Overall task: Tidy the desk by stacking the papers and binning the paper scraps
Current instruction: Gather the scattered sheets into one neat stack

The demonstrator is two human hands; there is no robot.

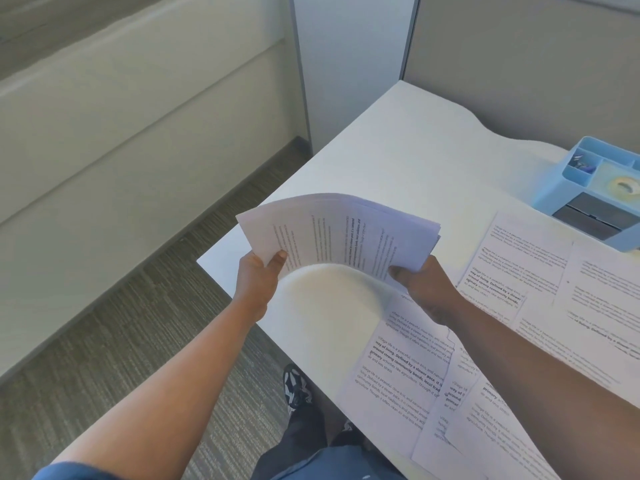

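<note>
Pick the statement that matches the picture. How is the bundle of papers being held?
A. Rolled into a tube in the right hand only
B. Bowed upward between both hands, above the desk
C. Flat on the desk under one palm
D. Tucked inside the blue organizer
B: the left hand and the right hand each grip one end of the bundle of papers, which arches upward above the desk.

From my remote seat I see a white desk [398, 150] filling the frame from 3 to 5 o'clock, grey cubicle partitions [519, 64] behind it at 1 o'clock, a cream wall panel [121, 116] at 10 o'clock, and striped grey-brown carpet [121, 323] at 8 o'clock.
</note>
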